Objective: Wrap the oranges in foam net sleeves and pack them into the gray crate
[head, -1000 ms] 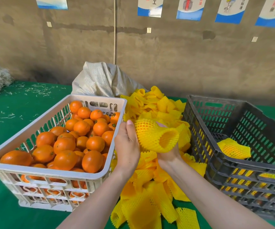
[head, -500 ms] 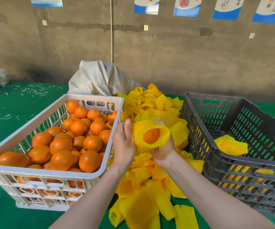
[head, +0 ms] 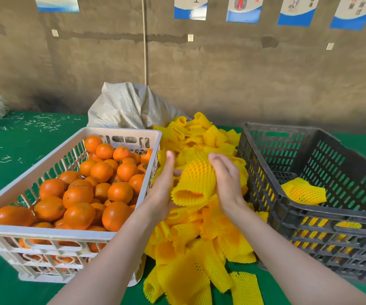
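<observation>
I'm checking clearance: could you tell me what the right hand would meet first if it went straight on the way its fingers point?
Probably the pile of loose foam sleeves just past the right hand, before the white sack; depth is hard to judge.

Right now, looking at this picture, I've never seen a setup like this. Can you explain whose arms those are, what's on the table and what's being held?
There is no machine here. These are a person's two bare arms, filmed by one wide-angle camera worn on their head, looking forward and down. On the green table, a white crate on the left holds loose oranges. In the middle lies a pile of yellow foam net sleeves, with a pale sack behind it. On the right stands the gray crate, with one wrapped orange showing inside. The right hand grips a sleeved orange above the pile. The left hand presses against its other side, fingers fairly straight.
</observation>
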A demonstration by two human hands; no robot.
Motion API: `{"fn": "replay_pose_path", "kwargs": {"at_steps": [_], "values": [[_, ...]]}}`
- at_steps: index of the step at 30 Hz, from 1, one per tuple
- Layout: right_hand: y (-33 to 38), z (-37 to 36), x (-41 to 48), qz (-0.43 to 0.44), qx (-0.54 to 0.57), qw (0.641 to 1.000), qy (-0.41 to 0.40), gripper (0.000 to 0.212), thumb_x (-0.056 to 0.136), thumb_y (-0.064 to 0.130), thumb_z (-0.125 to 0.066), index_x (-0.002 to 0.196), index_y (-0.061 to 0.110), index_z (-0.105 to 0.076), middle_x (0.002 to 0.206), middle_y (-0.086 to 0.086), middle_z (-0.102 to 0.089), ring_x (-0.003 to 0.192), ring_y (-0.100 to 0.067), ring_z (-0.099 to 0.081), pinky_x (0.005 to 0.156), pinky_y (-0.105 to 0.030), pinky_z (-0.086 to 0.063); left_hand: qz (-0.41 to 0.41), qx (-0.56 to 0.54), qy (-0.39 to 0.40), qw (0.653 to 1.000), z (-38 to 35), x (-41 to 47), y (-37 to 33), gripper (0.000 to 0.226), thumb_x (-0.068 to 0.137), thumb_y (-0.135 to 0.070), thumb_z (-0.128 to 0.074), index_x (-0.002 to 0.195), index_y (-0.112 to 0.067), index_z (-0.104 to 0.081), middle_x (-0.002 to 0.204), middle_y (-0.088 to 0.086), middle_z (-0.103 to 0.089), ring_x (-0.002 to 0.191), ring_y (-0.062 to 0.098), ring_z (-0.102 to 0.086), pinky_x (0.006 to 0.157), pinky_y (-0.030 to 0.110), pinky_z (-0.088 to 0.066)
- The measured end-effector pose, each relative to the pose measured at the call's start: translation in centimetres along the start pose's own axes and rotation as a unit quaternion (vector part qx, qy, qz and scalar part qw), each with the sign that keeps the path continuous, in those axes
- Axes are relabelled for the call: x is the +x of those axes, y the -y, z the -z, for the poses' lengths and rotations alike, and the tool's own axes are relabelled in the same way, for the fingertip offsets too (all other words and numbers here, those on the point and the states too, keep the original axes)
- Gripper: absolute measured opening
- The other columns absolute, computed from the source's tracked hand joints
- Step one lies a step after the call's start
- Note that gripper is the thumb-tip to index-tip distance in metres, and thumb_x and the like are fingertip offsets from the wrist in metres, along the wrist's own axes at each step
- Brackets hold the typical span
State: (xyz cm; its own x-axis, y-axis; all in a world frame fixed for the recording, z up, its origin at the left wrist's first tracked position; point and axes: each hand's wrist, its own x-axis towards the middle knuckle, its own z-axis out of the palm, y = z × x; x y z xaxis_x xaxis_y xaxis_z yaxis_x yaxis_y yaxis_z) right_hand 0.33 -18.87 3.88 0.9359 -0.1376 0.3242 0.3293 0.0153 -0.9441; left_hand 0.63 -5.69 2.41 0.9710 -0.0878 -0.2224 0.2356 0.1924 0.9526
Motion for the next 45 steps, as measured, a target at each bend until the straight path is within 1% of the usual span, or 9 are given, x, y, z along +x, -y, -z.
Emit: {"fn": "replay_pose_path", "kwargs": {"at_steps": [6,18,23,27,32,34,37,41,45], "values": [[-0.9,0.5,0.0,0.174,-0.192,0.965,-0.03,0.02,0.092,0.025,-0.05,0.081,0.009,-0.049,0.076,0.003,-0.047,0.071,-0.008,-0.045,0.063,-0.015,-0.034,0.003,-0.087,0.123,0.989,-1.1,-0.5,-0.2,0.057,0.069,-0.051,-0.071,0.118,-0.021,-0.065,0.109,0.01,-0.071,0.098,0.026,-0.069,0.078,0.038,-0.057],[0.7,2.0,1.6,0.136,-0.084,0.982,0.099,0.027,0.089,0.017,-0.056,0.064,0.01,-0.048,0.059,0.004,-0.041,0.057,-0.001,-0.04,0.053,-0.016,-0.032,-0.018,-0.049,0.195,0.979,-0.7,-0.4,0.2,0.036,0.068,-0.054,-0.072,0.095,-0.03,-0.076,0.101,0.007,-0.073,0.089,0.021,-0.071,0.068,0.031,-0.058],[0.5,2.4,1.6,0.137,-0.078,0.983,0.097,0.016,0.082,0.028,-0.058,0.085,0.012,-0.056,0.077,0.003,-0.054,0.075,-0.008,-0.052,0.066,-0.022,-0.043,-0.09,-0.011,0.158,0.983,-1.4,-0.7,0.2,0.092,0.041,-0.066,-0.084,0.121,-0.027,-0.06,0.113,0.003,-0.069,0.102,0.018,-0.068,0.077,0.031,-0.057],[-0.5,2.9,0.5,-0.017,0.023,0.991,0.13,0.081,0.068,0.051,-0.074,0.136,0.025,-0.038,0.136,-0.005,-0.046,0.125,-0.017,-0.047,0.104,-0.04,-0.042,-0.195,0.07,0.09,0.974,-1.3,-0.4,0.1,0.056,0.059,-0.054,-0.076,0.106,-0.034,-0.054,0.107,-0.006,-0.065,0.092,0.006,-0.068,0.07,0.021,-0.055],[0.6,3.4,-0.8,-0.117,0.116,0.95,0.266,0.103,0.054,0.037,-0.089,0.141,0.017,-0.038,0.127,-0.001,-0.054,0.104,-0.005,-0.063,0.085,-0.022,-0.053,-0.254,0.238,0.059,0.935,-3.3,-0.2,0.7,0.046,0.082,-0.057,-0.028,0.112,-0.031,-0.051,0.12,-0.005,-0.049,0.118,0.01,-0.044,0.095,0.008,-0.034],[0.6,2.9,-1.3,-0.078,0.082,0.963,0.243,0.069,0.087,0.006,-0.062,0.139,-0.015,-0.022,0.102,0.007,-0.031,0.068,0.014,-0.06,0.066,-0.002,-0.045,-0.236,0.279,0.018,0.931,-5.4,0.3,1.4,0.087,0.07,-0.06,0.002,0.137,-0.019,-0.035,0.143,0.013,-0.03,0.135,0.026,-0.027,0.115,0.031,-0.023],[0.2,4.3,-0.6,-0.032,0.012,0.99,0.138,0.03,0.077,-0.002,-0.071,0.104,0.002,-0.06,0.083,0.005,-0.062,0.073,-0.004,-0.059,0.073,-0.022,-0.049,-0.259,0.224,-0.032,0.939,-6.4,0.5,1.2,0.056,0.09,-0.053,-0.011,0.124,-0.024,-0.045,0.132,-0.001,-0.038,0.124,0.013,-0.036,0.106,0.028,-0.027],[0.8,7.3,1.0,0.001,-0.054,0.995,0.089,0.031,0.073,0.011,-0.079,0.095,0.022,-0.06,0.089,0.007,-0.062,0.083,-0.007,-0.06,0.072,-0.025,-0.052,-0.134,0.021,-0.046,0.99,-8.6,1.4,0.9,0.046,0.095,-0.057,-0.024,0.082,-0.03,-0.059,0.082,-0.011,-0.066,0.079,0.003,-0.061,0.067,0.026,-0.049],[1.9,11.0,4.0,0.058,-0.097,0.994,0.008,0.062,0.061,0.028,-0.083,0.111,0.025,-0.046,0.112,0.004,-0.052,0.1,-0.008,-0.053,0.087,-0.026,-0.046,-0.052,-0.018,-0.037,0.998,-12.2,2.5,1.4,0.037,0.1,-0.045,-0.033,0.089,-0.021,-0.057,0.087,0.005,-0.063,0.078,0.02,-0.063,0.071,0.037,-0.052]]}}
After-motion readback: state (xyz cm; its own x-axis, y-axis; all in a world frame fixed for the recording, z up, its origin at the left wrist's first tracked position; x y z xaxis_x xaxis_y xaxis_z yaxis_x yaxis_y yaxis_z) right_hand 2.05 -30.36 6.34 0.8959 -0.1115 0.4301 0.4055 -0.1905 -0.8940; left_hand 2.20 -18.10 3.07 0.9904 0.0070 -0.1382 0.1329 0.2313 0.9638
